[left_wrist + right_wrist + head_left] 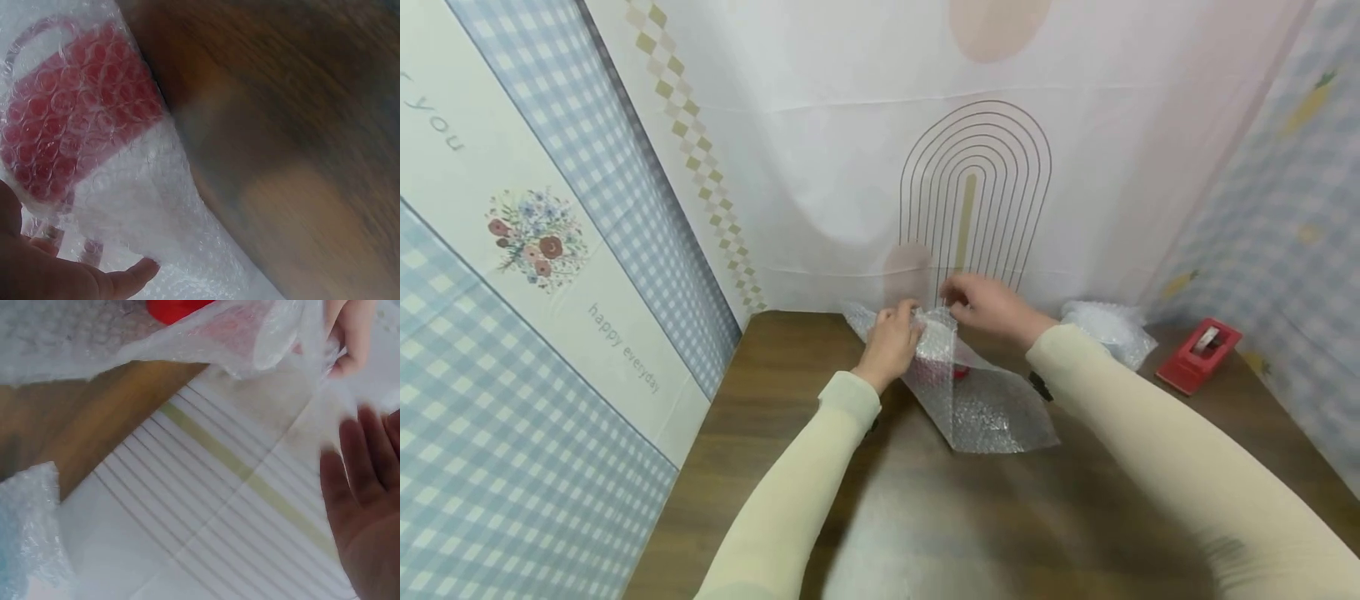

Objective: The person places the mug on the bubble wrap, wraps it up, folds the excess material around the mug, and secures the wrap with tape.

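A sheet of bubble wrap (992,417) lies folded around a red and white object (87,106); its kind is blurred by the wrap, though a thin loop shows at one side. My left hand (891,337) holds the upper end of the wrap, and its fingers (353,337) curl on the film in the right wrist view. Just right of the bundle's top, my right hand (988,304) is raised. In the right wrist view its fingers (369,456) are fairly straight, apart from the wrap, with nothing in them.
A red tape dispenser (1198,354) stands at the right of the wooden table (775,400). Between it and my right forearm lies another bubble-wrapped bundle (1112,329). A patterned white cloth (835,167) hangs behind the table's back edge.
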Demonstrator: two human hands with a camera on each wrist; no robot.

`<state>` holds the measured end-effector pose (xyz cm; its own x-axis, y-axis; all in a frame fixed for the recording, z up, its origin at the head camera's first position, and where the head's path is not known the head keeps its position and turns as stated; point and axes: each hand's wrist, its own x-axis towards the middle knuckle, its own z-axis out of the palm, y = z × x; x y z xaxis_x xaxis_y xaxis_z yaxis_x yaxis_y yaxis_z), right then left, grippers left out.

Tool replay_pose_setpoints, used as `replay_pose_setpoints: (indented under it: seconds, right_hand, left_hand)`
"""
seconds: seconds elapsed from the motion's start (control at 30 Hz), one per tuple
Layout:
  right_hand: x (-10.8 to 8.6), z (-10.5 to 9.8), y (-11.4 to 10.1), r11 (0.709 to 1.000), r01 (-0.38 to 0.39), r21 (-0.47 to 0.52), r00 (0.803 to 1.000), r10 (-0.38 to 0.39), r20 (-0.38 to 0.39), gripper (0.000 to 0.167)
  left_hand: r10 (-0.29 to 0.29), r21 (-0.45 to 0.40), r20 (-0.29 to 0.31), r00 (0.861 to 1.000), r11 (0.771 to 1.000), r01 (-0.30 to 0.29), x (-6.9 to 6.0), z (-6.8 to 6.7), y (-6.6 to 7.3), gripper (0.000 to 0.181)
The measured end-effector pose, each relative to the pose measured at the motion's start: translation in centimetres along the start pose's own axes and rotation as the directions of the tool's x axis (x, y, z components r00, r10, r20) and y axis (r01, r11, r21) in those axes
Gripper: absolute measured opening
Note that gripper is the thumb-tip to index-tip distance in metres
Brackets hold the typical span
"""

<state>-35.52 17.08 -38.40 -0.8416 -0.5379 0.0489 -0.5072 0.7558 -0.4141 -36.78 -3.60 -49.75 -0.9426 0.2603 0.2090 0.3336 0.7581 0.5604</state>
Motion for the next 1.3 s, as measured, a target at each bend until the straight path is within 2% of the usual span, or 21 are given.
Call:
replay_pose_setpoints:
  seconds: [0.07, 0.13, 0.2, 0.27, 0.37, 0.43, 0.5, 0.63, 0.67, 0.8, 0.9, 0.93, 1.0, 1.1, 1.2, 1.3]
  right_hand:
    - [0.1, 0.6, -0.5, 0.998, 0.004, -0.063, 1.0, -0.004, 0.009, 0.034]
    - [0.0, 1.6, -0.9, 0.992, -0.013, -0.123, 0.998, 0.02, 0.054, 0.035]
    - [-0.1, 2.8, -1.1, 0.983, -0.052, -0.175, 0.996, 0.065, 0.069, 0.04]
    - [-0.2, 3.8, -1.2, 0.973, -0.083, -0.217, 0.994, 0.096, 0.049, 0.044]
    - [-0.1, 4.9, -1.3, 0.966, -0.119, -0.229, 0.993, 0.122, -0.001, 0.048]
    - [0.0, 5.3, -1.4, 0.964, -0.133, -0.231, 0.991, 0.133, -0.019, 0.053]
    - [0.2, 5.6, -1.4, 0.961, -0.151, -0.23, 0.988, 0.148, -0.031, 0.057]
    - [0.7, 5.8, -1.4, 0.953, -0.188, -0.236, 0.982, 0.186, -0.032, 0.061]
    - [0.8, 5.8, -1.4, 0.952, -0.193, -0.238, 0.981, 0.192, -0.029, 0.061]
    - [1.1, 5.7, -1.4, 0.95, -0.196, -0.245, 0.98, 0.201, -0.003, 0.059]
    - [1.2, 5.6, -1.3, 0.949, -0.2, -0.244, 0.977, 0.21, 0.017, 0.056]
    - [1.3, 5.6, -1.3, 0.949, -0.202, -0.244, 0.977, 0.214, 0.022, 0.055]
    - [1.3, 5.5, -1.4, 0.949, -0.201, -0.243, 0.977, 0.213, 0.027, 0.053]
    - [1.2, 5.3, -1.4, 0.952, -0.203, -0.23, 0.976, 0.215, 0.027, 0.052]
    - [1.2, 5.0, -1.7, 0.957, -0.228, -0.177, 0.971, 0.236, 0.023, 0.053]
    - [1.4, 4.8, -2.0, 0.956, -0.246, -0.158, 0.967, 0.253, 0.028, 0.053]
  left_hand:
    - [-0.005, 0.026, -0.028, 1.0, 1.0, 0.006, 0.7, 0.8, -0.8, 0.045]
    - [-0.01, 0.031, -0.056, 0.998, 0.999, 0.011, 1.4, 2.0, -1.9, 0.043]
    - [-0.005, 0.015, -0.074, 0.997, 1.0, 0.007, 2.3, 3.6, -3.3, 0.044]
    - [0.018, 0.023, -0.107, 0.994, 1.0, -0.015, 3.3, 5.6, -5.0, 0.044]
    - [0.056, 0.039, -0.14, 0.988, 0.998, -0.051, 4.1, 7.6, -6.6, 0.043]
    - [0.078, 0.06, -0.162, 0.984, 0.996, -0.069, 4.4, 8.3, -7.3, 0.042]
    - [0.085, 0.062, -0.168, 0.982, 0.995, -0.076, 4.4, 8.5, -7.5, 0.042]
    - [0.086, 0.016, -0.166, 0.982, 0.996, -0.084, 4.2, 8.1, -7.3, 0.042]
    - [0.101, -0.005, -0.179, 0.979, 0.995, -0.103, 4.0, 7.9, -7.2, 0.041]
    - [0.147, 0.023, -0.2, 0.969, 0.989, -0.145, 0.9, 3.0, -3.4, 0.034]
    - [0.196, 0.111, -0.194, 0.961, 0.978, -0.177, -1.4, -1.0, -0.9, 0.03]
    - [0.215, 0.13, -0.197, 0.957, 0.973, -0.191, -1.7, -1.3, -1.0, 0.031]
    - [0.266, 0.173, -0.164, 0.95, 0.956, -0.237, -2.0, -1.9, -1.3, 0.031]
    - [0.303, 0.228, -0.057, 0.951, 0.932, -0.283, -2.4, -2.2, -1.7, 0.035]
    - [0.275, 0.26, 0.016, 0.961, 0.927, -0.27, -2.6, -2.1, -1.9, 0.041]
    - [0.235, 0.27, 0.021, 0.972, 0.934, -0.232, -2.9, -1.9, -2.2, 0.043]
